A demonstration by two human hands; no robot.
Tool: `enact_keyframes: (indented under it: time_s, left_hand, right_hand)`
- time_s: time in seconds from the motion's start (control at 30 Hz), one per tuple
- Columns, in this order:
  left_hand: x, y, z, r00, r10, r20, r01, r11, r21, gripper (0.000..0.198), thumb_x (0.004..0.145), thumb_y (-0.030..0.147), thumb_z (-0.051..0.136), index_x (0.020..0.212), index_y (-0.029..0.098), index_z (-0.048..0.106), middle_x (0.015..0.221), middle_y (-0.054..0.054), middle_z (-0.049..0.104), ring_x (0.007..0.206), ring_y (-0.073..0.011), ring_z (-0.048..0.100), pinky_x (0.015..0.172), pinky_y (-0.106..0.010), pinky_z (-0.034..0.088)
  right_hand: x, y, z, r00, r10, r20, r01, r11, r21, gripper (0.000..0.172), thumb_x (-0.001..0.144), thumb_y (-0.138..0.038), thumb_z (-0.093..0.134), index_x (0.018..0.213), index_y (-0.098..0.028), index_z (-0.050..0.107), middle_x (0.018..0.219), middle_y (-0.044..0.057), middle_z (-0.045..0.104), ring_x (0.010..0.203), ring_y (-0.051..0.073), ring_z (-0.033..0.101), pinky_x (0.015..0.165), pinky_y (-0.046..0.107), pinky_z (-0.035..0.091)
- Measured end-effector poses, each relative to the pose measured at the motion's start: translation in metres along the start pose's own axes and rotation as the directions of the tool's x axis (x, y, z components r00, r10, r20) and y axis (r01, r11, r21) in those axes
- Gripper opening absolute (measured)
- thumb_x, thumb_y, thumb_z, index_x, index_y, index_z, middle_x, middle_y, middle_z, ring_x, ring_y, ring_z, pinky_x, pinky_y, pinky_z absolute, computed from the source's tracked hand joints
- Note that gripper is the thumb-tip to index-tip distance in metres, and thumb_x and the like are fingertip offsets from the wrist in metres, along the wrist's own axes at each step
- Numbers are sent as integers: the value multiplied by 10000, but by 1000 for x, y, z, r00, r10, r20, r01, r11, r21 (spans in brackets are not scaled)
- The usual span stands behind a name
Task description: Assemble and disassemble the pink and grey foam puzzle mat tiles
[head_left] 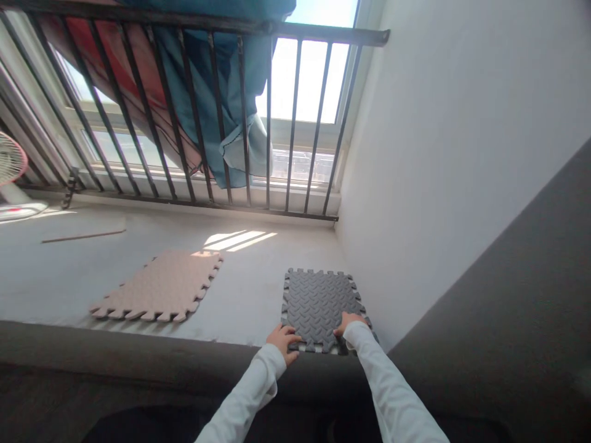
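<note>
A dark grey foam mat tile [321,301] with a ridged pattern and jigsaw edges lies flat on the pale ledge, close to the right wall. My left hand [281,342] is at its near left corner, fingers over the edge and thumb lower down. On the near right part of the tile, my right hand [349,323] has its fingers bent against the surface and edge; the sleeve hides some of it. Apart from both hands, to the left, a beige foam mat tile [159,286] of the same kind lies on the ledge.
A metal railing [212,206] runs along the back before a window, with a blue and pink cloth [194,92] hanging behind it. A thin brown stick [84,236] and a fan [12,163] are at the left. The white wall [443,154] bounds the right; the ledge drops off in front.
</note>
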State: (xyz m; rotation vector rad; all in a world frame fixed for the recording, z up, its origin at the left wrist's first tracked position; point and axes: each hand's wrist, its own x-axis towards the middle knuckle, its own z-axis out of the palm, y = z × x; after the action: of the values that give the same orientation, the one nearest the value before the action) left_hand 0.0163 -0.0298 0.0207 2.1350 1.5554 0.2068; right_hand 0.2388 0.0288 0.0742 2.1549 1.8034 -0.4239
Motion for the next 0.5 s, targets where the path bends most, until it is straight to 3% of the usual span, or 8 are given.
enact_keyframes:
  time_s: [0.07, 0.17, 0.27, 0.33, 0.4, 0.5]
  left_hand:
    - [1, -23, -18, 999, -33, -42, 31, 998, -52, 450, 683, 228, 538, 1133, 240, 554, 1229, -28, 515, 1127, -141, 451, 1010, -251, 303]
    - [-7, -78, -60, 962, -230, -148, 240, 969, 54, 461, 731, 153, 456, 1187, 194, 507, 1256, -50, 494, 1151, -138, 427, 991, -245, 316]
    - [-26, -141, -107, 867, -442, -232, 490, 841, 229, 509, 716, 82, 427, 1194, 245, 493, 1296, -34, 457, 1181, -175, 389, 954, -305, 342]
    - [-37, -175, -132, 810, -546, -216, 587, 763, 270, 472, 754, 110, 394, 1171, 303, 504, 1320, -5, 431, 1193, -179, 371, 906, -311, 369]
    - [-45, -197, -148, 778, -601, -182, 627, 724, 288, 415, 798, 155, 347, 1131, 316, 534, 1285, 1, 470, 1164, -175, 401, 866, -303, 387]
    - [-46, -208, -155, 776, -608, -169, 627, 711, 318, 377, 807, 150, 327, 1037, 273, 600, 1202, -14, 537, 1110, -159, 443, 841, -264, 388]
  right_hand:
    - [2, 1, -3, 997, -28, 67, 31, 999, -41, 591, 611, -381, 660, 1136, -142, 531, 1125, 191, 564, 1055, 302, 515, 850, 425, 410]
    - [4, 0, -5, 994, -31, 101, 38, 996, -76, 605, 642, -396, 627, 1176, -147, 492, 1169, 183, 539, 1075, 283, 506, 869, 404, 409]
    - [5, -2, -5, 994, -15, 110, 23, 997, -76, 620, 636, -380, 631, 1189, -150, 474, 1179, 184, 532, 1078, 292, 502, 870, 420, 407]
    - [6, -4, -5, 994, -7, 113, 15, 998, -62, 627, 627, -361, 637, 1193, -150, 468, 1186, 188, 524, 1080, 301, 499, 873, 435, 402]
    - [8, -5, -5, 994, -1, 113, 7, 999, -51, 635, 622, -347, 640, 1199, -148, 462, 1195, 192, 516, 1085, 306, 494, 879, 446, 396]
    - [9, -5, -5, 993, 6, 116, 0, 999, -50, 645, 618, -348, 642, 1204, -153, 456, 1200, 187, 513, 1090, 309, 489, 889, 450, 392]
